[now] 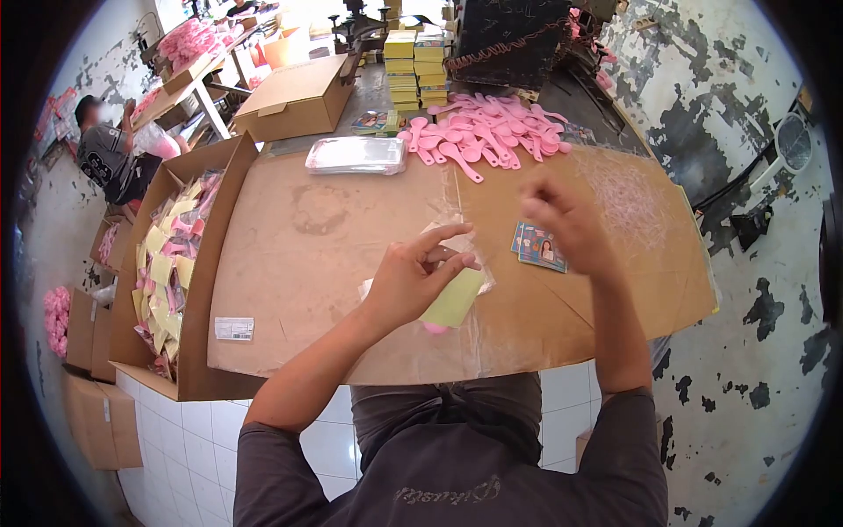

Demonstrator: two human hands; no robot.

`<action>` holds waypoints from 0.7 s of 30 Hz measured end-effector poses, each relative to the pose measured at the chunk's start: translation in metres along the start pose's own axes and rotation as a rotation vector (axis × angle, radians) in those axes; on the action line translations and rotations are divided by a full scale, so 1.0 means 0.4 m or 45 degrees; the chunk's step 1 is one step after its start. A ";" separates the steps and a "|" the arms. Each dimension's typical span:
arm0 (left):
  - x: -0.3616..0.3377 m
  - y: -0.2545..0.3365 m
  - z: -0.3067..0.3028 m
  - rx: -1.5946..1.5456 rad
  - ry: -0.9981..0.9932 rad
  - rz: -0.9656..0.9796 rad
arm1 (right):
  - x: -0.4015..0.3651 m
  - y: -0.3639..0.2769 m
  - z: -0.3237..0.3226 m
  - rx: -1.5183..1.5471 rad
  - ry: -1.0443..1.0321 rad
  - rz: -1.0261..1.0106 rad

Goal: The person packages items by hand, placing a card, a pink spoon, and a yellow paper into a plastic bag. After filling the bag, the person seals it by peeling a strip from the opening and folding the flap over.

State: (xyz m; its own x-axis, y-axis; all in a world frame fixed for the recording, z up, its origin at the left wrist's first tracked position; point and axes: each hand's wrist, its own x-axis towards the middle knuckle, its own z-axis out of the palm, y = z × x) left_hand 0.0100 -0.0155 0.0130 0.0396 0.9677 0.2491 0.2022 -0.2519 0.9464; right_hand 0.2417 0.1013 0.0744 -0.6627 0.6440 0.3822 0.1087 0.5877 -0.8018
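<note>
Near the middle of the table, my left hand (406, 279) pinches a small bag with a pale yellow card (454, 297) in it. A bit of pink, likely a spoon, peeks out below the card (435, 328). More clear plastic lies under and behind that hand. My right hand (566, 227) is raised to the right, blurred, with its fingers curled in; whatever they may hold is hidden. Just beside and below it lies a small stack of printed cards (537, 246). At the back sits a heap of pink spoons (492, 132).
A pack of clear bags (356, 155) lies back left, with stacked yellow-edged cards (402, 70) behind. An open carton (195, 263) of filled bags stands left. Plastic scraps (628, 206) lie right, a white label (234, 328) front left. Another person (114, 158) sits far left.
</note>
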 end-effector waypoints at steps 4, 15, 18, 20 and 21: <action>0.009 -0.003 -0.018 -0.374 0.021 -0.106 | -0.063 0.150 -0.341 0.518 -0.147 0.274; 0.024 -0.011 -0.001 -0.456 0.111 -0.097 | -0.081 0.180 -0.172 -0.690 0.316 0.297; 0.028 -0.028 0.007 -0.439 0.155 -0.064 | -0.051 0.072 0.006 -0.176 -0.184 0.199; 0.024 -0.042 0.012 -0.428 0.199 -0.014 | -0.038 0.066 0.092 0.094 -0.270 0.127; 0.022 -0.045 0.015 -0.417 0.221 0.006 | -0.028 0.060 0.123 0.173 -0.269 0.145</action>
State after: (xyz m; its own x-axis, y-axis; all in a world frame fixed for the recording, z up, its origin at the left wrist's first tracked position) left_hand 0.0126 -0.0025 -0.0031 -0.1325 0.9570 0.2580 -0.1229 -0.2741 0.9538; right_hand 0.2153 0.0841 0.0282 -0.7934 0.5771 0.1933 0.1001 0.4370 -0.8939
